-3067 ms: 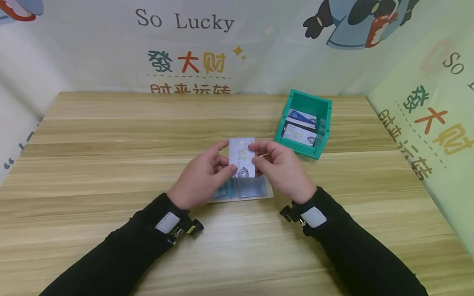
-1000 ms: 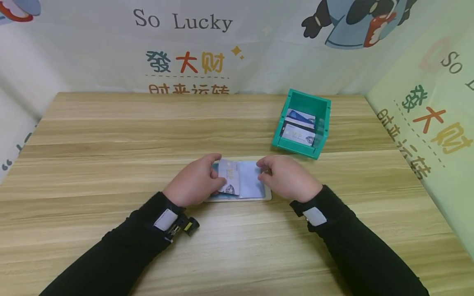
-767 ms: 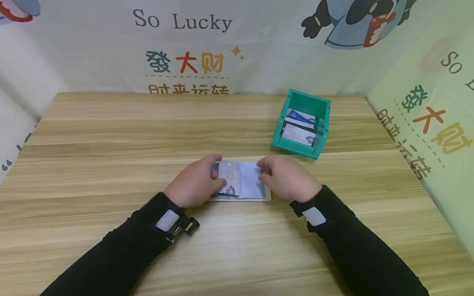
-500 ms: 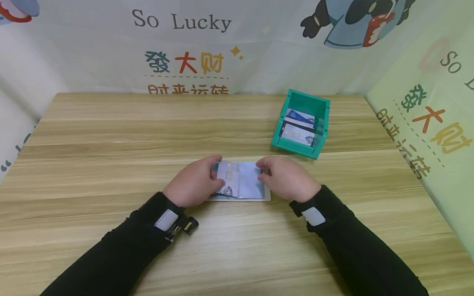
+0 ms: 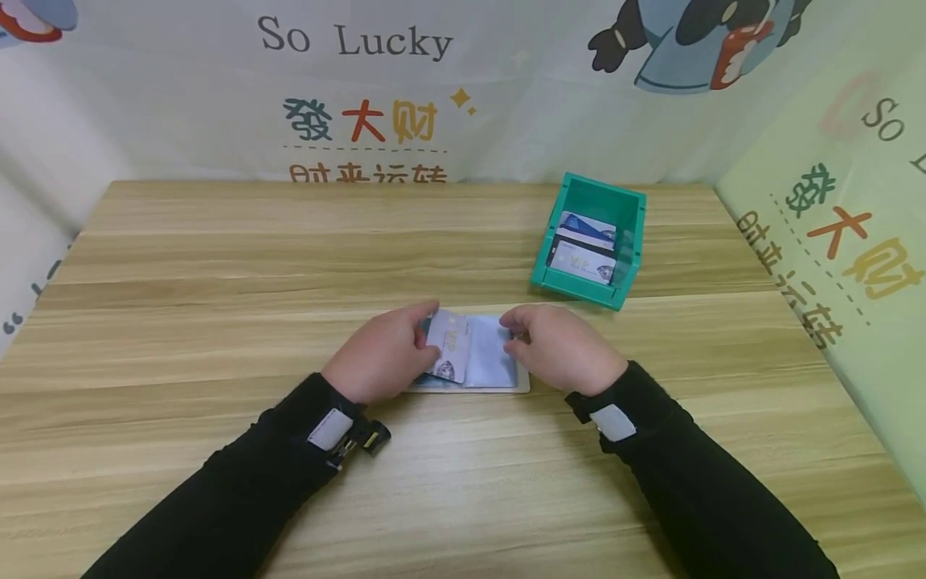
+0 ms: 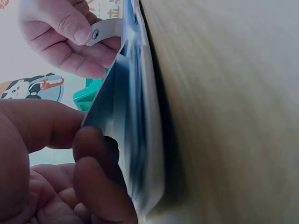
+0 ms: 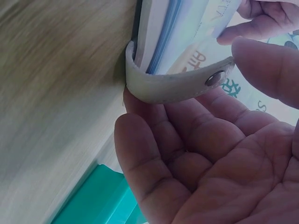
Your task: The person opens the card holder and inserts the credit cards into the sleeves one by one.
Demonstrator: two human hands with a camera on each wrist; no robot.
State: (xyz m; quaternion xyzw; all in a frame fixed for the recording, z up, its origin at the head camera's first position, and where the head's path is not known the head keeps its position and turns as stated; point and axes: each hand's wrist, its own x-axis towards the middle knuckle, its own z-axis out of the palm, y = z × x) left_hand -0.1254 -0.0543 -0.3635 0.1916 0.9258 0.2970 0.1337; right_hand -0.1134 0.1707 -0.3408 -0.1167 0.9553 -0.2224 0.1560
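Note:
A small card holder [image 5: 490, 354] with clear sleeves and a pale cover lies spread on the table. My left hand [image 5: 383, 354] pinches a white VIP card [image 5: 450, 346] by its left edge, over the holder's left side. In the left wrist view the card [image 6: 105, 95] slants, its left edge raised and its far edge down against the sleeves; whether that edge is inside one cannot be seen. My right hand [image 5: 560, 342] is at the holder's right end, fingers curled around its snap strap [image 7: 177, 84], the thumb touching the strap's tip.
A green bin [image 5: 579, 291] with several cards [image 5: 582, 261] stands behind and right of the holder. The wooden table [image 5: 253, 265] reaches back to a printed white cloth [image 5: 506, 121], with more cloth at both sides.
The card, earlier held up between both hands, has come down over the holder's left side. Within the last half second it has tilted slightly; my right hand stays at the right end.

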